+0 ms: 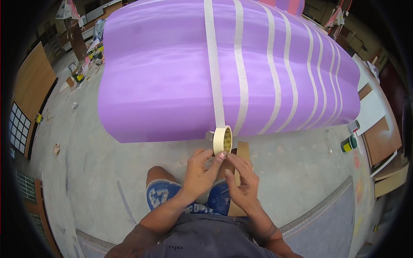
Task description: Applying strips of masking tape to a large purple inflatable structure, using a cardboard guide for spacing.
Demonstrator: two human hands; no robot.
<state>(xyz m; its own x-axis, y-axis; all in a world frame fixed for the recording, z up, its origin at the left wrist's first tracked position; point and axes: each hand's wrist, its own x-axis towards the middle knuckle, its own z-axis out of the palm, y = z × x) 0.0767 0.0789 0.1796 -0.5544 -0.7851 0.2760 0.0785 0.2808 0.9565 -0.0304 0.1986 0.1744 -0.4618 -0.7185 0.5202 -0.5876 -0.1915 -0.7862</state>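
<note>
The left hand (pixel 200 171) pinches the tape roll (pixel 218 141), likely light and firm, sensibly by its rim, the right hand (pixel 244 182) half-curled alongside.

Purple form (pixel 159 86), pink-striped piece (pixel 294 6) cut off by top edge. Far-left clutter (pixel 93 52) blurred, small. Whether right hand (pixel 244 182) touches tape roll (pixel 218 141): unclear.

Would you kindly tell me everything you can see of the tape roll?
The tape roll is a cream ring, apparently paper masking tape, with a yellowish, dark-marked inner core. It stands on edge, its opening turned to the right, at the near edge of the purple form. It is partly unwound: a pale strip runs from its top up across the form. The left hand holds its lower edge; whether the right hand touches it is unclear.
</note>
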